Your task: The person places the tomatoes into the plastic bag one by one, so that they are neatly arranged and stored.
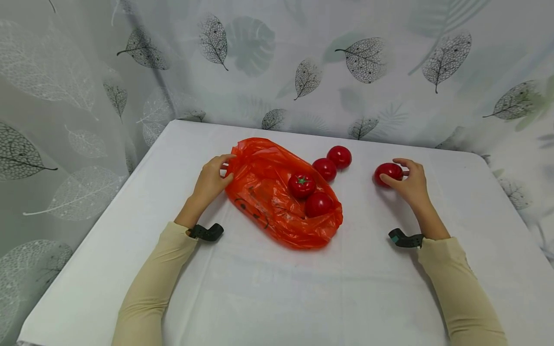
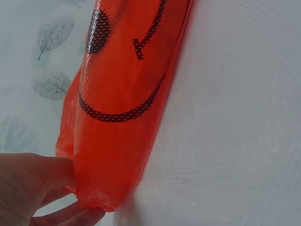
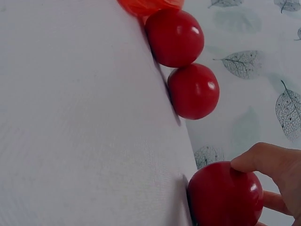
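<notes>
An orange-red plastic bag (image 1: 264,192) with a black printed face lies on the table. My left hand (image 1: 211,179) pinches its left end; the left wrist view shows thumb and fingers around the bag's edge (image 2: 101,200). Two tomatoes lie at the bag's right part: one with a green star-shaped top (image 1: 301,185), and a plain red one (image 1: 319,204). Just behind the bag, two more tomatoes, one nearer (image 1: 324,169) and one farther (image 1: 339,157), sit touching each other. Over to the right, my right hand (image 1: 411,182) grips another tomato (image 1: 388,174) between thumb and fingers, at the tabletop.
A white cloth covers the table (image 1: 277,293). Behind its far edge hangs a leaf-patterned curtain (image 1: 277,62), which continues along the left side. Each wrist carries a black camera mount, one on the left (image 1: 207,232) and one on the right (image 1: 405,238).
</notes>
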{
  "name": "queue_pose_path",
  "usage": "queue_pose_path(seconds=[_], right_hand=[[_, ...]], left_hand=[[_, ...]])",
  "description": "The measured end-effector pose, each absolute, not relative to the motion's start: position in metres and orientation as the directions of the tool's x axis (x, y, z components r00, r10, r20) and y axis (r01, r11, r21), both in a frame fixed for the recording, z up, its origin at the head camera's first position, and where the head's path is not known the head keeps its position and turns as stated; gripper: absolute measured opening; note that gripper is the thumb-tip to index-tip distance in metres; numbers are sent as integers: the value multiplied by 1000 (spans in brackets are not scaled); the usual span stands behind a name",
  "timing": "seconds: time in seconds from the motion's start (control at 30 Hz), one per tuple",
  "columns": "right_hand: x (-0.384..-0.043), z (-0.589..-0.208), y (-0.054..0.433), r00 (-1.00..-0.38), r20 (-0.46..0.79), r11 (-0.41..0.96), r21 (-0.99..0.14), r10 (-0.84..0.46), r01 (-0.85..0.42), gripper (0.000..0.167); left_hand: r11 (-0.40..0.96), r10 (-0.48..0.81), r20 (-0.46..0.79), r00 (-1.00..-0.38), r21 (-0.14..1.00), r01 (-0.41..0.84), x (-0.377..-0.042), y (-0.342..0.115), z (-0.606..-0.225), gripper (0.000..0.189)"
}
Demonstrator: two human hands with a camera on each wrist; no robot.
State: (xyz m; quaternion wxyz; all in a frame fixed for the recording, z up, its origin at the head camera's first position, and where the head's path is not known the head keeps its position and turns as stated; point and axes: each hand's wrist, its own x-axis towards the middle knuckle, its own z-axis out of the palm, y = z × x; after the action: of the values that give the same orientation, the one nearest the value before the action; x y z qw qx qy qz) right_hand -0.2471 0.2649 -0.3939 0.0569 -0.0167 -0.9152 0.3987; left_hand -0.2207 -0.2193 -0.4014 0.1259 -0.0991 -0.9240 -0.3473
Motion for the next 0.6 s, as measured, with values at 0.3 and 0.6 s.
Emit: queue_pose_path(seconds=[0.3,0.6], right_hand=[[-250,-399,265,-996,48,670,-742,75,15,71],[-249,-401,264,-996,45,680,-733,78,20,73]], left_hand=[[743,90,295,-951,616,261,-221,-219,-402,46],[742,94,310,-946,612,275,-221,-219,-403,46]])
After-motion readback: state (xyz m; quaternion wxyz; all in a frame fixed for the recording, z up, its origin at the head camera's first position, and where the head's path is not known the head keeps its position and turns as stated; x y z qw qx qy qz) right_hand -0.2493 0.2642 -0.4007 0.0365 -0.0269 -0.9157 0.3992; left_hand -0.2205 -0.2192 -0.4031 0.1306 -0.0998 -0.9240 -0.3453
